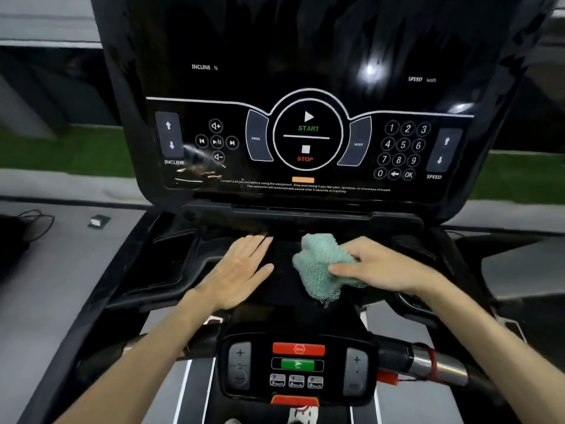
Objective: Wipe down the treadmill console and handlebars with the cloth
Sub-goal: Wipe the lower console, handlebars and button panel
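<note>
Treadmill console [305, 71], top cropped, right hand [382, 267] grip bunching cloth [318, 258], left hand [235, 270] flat on tray [281, 289], fingertips [260, 238] blurred.

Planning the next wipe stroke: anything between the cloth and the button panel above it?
Nothing visible. The right hand grips the cloth on the tray below the button panel; the left hand lies flat beside it, left of that path.
</note>
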### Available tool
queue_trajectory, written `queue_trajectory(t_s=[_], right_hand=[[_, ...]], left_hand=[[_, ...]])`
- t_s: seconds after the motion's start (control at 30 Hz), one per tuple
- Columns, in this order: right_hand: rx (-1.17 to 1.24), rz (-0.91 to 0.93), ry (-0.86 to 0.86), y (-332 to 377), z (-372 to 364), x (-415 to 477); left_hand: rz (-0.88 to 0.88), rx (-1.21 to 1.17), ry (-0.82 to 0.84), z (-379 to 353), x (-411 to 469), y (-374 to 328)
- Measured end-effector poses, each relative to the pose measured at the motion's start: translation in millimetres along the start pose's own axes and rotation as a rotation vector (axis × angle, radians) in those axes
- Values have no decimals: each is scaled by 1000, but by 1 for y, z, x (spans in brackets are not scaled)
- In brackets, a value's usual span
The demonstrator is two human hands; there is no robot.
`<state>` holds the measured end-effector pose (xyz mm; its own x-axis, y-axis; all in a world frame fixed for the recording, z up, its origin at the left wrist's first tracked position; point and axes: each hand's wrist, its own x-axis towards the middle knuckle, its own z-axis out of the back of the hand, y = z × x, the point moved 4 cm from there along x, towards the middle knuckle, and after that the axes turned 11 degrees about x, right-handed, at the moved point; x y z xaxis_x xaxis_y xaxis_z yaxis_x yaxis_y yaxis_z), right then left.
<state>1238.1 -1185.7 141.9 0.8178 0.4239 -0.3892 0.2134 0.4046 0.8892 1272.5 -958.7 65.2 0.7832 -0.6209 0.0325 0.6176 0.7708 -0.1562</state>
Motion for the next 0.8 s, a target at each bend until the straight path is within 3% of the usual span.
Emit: queue_trajectory(t_s=[0.27,0.5,0.63,0.8], right_hand=[[4,-77,392,9,-73,11],[-67,-36,318,2,-52,-26],[33,-51,404,1,-38,-49],[-76,-10,483,27,-83,-8]], left_hand=[[-65,115,54,-7,-4,2],[-58,120,61,-14,-2,4],[-44,162,-48,-22,2,9],[-44,132,23,-23,3,10]])
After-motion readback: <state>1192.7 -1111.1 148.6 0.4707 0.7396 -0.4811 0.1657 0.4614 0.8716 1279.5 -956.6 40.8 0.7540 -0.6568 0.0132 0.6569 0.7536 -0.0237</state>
